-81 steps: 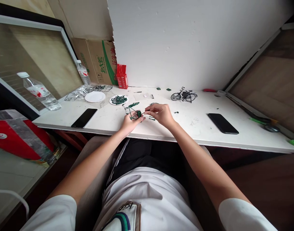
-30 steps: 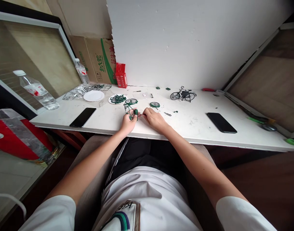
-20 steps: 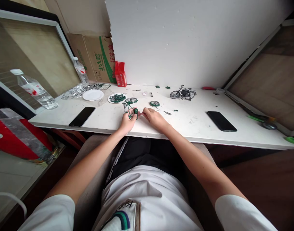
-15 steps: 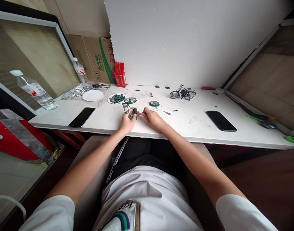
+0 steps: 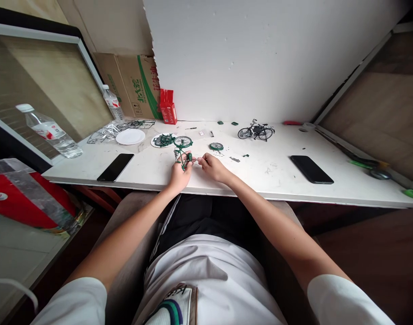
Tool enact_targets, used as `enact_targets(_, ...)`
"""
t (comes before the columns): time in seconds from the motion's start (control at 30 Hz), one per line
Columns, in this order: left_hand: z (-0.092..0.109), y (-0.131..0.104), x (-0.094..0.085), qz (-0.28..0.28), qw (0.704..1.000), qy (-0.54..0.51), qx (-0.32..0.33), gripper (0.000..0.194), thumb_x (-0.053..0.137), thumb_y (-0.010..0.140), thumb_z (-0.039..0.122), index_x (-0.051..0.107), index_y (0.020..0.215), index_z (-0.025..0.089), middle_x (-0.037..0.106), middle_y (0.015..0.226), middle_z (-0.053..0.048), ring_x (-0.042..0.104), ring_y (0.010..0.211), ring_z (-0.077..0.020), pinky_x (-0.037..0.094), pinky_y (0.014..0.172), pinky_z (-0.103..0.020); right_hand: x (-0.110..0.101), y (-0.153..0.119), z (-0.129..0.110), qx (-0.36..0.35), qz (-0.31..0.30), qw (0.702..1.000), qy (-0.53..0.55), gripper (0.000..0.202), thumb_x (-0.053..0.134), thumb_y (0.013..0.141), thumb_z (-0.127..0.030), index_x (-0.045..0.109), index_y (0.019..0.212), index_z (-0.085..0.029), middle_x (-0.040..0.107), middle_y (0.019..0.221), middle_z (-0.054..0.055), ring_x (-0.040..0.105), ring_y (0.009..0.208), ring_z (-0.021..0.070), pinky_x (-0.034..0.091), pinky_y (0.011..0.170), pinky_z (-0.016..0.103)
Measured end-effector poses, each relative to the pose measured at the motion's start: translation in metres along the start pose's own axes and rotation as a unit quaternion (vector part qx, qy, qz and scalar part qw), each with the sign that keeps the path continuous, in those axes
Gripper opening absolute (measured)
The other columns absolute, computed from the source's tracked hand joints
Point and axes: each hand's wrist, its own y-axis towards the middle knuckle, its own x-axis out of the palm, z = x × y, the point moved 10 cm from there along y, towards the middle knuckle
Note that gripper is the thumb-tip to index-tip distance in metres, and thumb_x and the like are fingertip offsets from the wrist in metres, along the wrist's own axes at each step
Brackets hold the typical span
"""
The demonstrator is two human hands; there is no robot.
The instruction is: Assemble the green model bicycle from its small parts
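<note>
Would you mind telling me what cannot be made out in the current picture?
Head view:
Green bicycle: its gripped part, covered by the left hand.
Thin rod: its gripped end, hidden by the right hand; its kind, too small.
Right plate: its middle, under green parts.
White cable: its far end, cut off by the left edge.

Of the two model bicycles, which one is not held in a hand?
The black bicycle: it stands upright on the table, while the green bicycle is in the left hand.

Green model bicycle (image 5: 182, 142) partly hidden at hands (image 5: 180, 175); thin piece (image 5: 195, 160) between them too small to identify.
</note>
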Motion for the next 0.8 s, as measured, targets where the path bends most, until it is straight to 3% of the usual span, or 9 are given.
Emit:
enact_targets(0.2, -0.006, 0.002, 0.0, 0.01, 0.999, -0.037, -0.013, 0.045, 0.062, 0.094, 0.024, 0.059, 0.138, 0.015, 0.076, 0.125, -0.017, 0.075, 0.117, -0.0262, 0.056, 0.11, -0.044, -0.004, -0.008, -0.031, -0.105, -0.015, 0.985, -0.139, 0.022, 0.04, 0.111, -0.039, 0.049, 0.106, -0.02, 0.072, 0.097, 0.009, 0.06, 0.074, 0.0193, 0.041, 0.068, 0.029)
enact_targets(0.4, -0.015, 0.003, -0.001, 0.011, 0.998, -0.052, -0.031, 0.047, 0.064, 0.092, 0.026, 0.06, 0.137, 0.015, 0.074, 0.131, -0.017, 0.073, 0.122, -0.0278, 0.058, 0.108, -0.044, -0.016, -0.011, -0.041, -0.157, 0.029, 0.935, -0.316, 0.026, 0.048, 0.111, -0.036, 0.069, 0.112, -0.02, 0.077, 0.097, 0.011, 0.067, 0.079, 0.0227, 0.03, 0.065, 0.03)
enact_targets(0.57, -0.018, 0.004, 0.0, -0.002, 0.998, -0.061, -0.036, 0.048, 0.065, 0.091, 0.028, 0.06, 0.137, 0.015, 0.075, 0.129, -0.017, 0.075, 0.118, -0.0272, 0.058, 0.108, -0.044, -0.017, -0.014, -0.038, -0.176, 0.027, 0.926, -0.333, 0.031, 0.048, 0.111, -0.034, 0.076, 0.113, -0.021, 0.078, 0.096, 0.011, 0.067, 0.079, 0.021, 0.029, 0.065, 0.03)
enact_targets(0.8, -0.016, 0.002, 0.0, -0.014, 0.996, -0.066, -0.052, 0.047, 0.065, 0.09, 0.028, 0.061, 0.134, 0.014, 0.077, 0.124, -0.017, 0.076, 0.113, -0.0272, 0.057, 0.109, -0.046, -0.014, -0.016, -0.043, -0.197, 0.023, 0.949, -0.247, 0.036, 0.046, 0.112, -0.037, 0.076, 0.103, -0.019, 0.076, 0.089, 0.009, 0.063, 0.072, 0.0178, 0.036, 0.07, 0.028)
